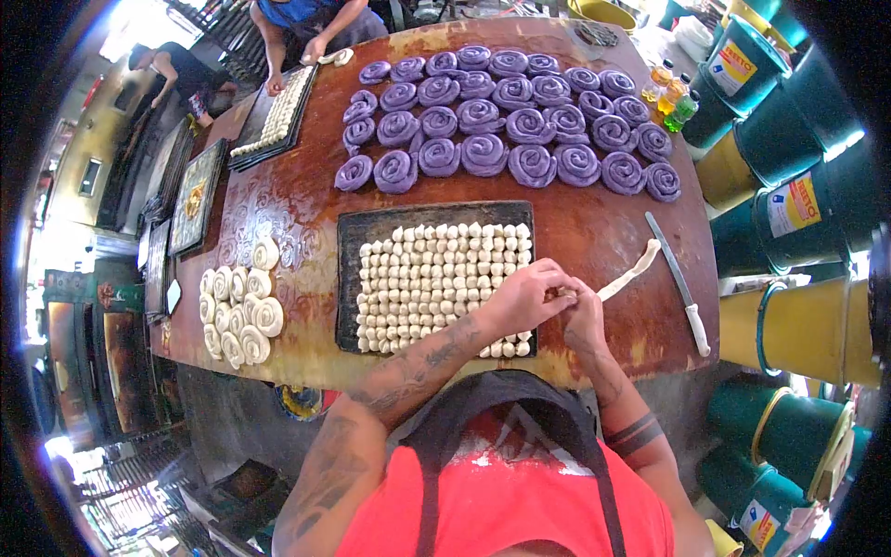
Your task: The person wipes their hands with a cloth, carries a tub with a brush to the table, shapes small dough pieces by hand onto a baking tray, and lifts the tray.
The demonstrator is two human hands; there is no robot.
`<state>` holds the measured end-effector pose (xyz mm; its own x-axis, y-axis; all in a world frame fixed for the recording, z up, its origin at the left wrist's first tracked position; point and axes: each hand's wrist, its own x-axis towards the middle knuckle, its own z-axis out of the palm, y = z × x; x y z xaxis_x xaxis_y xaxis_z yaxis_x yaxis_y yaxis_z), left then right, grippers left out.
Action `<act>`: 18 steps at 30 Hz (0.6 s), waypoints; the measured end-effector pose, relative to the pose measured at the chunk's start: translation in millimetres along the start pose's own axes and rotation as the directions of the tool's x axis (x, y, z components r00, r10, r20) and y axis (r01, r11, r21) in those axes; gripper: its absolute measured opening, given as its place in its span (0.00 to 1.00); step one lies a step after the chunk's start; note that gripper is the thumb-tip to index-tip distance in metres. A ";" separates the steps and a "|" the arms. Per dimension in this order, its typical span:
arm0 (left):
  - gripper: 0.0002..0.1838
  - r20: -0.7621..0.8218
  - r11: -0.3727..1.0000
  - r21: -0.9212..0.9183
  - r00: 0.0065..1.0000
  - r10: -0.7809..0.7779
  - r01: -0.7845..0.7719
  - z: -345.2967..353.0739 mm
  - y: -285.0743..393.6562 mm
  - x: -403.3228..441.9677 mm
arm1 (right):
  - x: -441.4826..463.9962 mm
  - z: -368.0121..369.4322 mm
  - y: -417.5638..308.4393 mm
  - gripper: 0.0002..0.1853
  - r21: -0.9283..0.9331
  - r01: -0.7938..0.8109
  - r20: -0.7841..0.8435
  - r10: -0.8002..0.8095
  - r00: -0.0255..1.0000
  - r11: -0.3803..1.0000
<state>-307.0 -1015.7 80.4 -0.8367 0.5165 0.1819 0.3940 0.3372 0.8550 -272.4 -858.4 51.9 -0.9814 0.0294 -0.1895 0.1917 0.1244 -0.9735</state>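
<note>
Over the right edge of a dark baking tray [436, 214], my two hands meet. My right hand [585, 320] is closed around a pale dough rope [633, 271], whose free end trails to the upper right on the table. Against it, my left hand [531, 295] is closed in a pinch at the rope's near end; the bit between the fingertips is mostly hidden. Rows of small pale dough balls [427, 283] fill most of the tray, partly covered by my left forearm. To the right of the rope lies a long knife [670, 260] with a white handle.
Purple dough coils [484, 155] cover the table's far half. Pale coils [249, 311] sit at left. Bottles [682, 110] stand at the far right edge, with green and yellow drums [789, 218] beyond. Across the table, another person's hands [316, 49] are over a second tray [278, 116].
</note>
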 end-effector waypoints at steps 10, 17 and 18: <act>0.11 0.082 0.754 -0.335 0.815 -0.574 0.565 1.3 -37.1 -27.6 | -5.6 -5.2 -13.8 0.11 -0.375 0.029 0.257 0.073 0.964 0.927; 0.10 -0.737 0.756 0.271 0.634 -0.235 0.595 -134.9 -127.5 -71.6 | -12.1 -31.0 52.7 0.14 -0.674 0.425 0.289 -0.314 0.904 0.604; 0.09 -0.745 0.679 0.403 0.651 -0.146 0.614 -153.2 -138.4 -77.5 | -10.7 -33.5 61.0 0.15 -0.714 0.437 0.316 -0.306 0.898 0.547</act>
<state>-355.0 -1222.9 22.4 -0.8854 -0.2998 0.3551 -0.0931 0.8630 0.4965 -250.0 -818.0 -1.2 -0.9416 -0.3252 0.0869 -0.3209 0.7890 -0.5239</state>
